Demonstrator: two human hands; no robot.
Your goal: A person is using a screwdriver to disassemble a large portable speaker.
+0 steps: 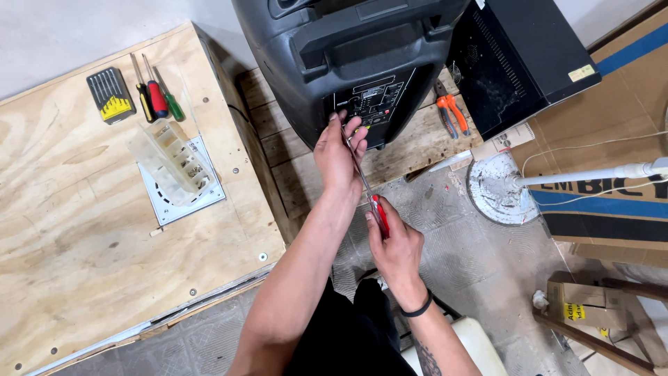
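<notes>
Screwdriver [367, 186], red-handled, is gripped in the closed right hand [394, 245]; its shaft is steadied by the left hand's [339, 154] pinched fingers against the panel of a black speaker [348, 56] standing on a wooden pallet [292, 160]. Spare screwdrivers [154, 97] are laid on a plywood bench [69, 209] alongside.

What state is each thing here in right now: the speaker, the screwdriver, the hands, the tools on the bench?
Black speaker: lying on the pallet, control panel facing up.
Red-handled screwdriver: tip at the panel.
Right hand: gripping the handle.
Left hand: steadying the shaft.
Clear parts box: open.
Orange pliers: lying unused.
Three screwdrivers: lying unused.
</notes>
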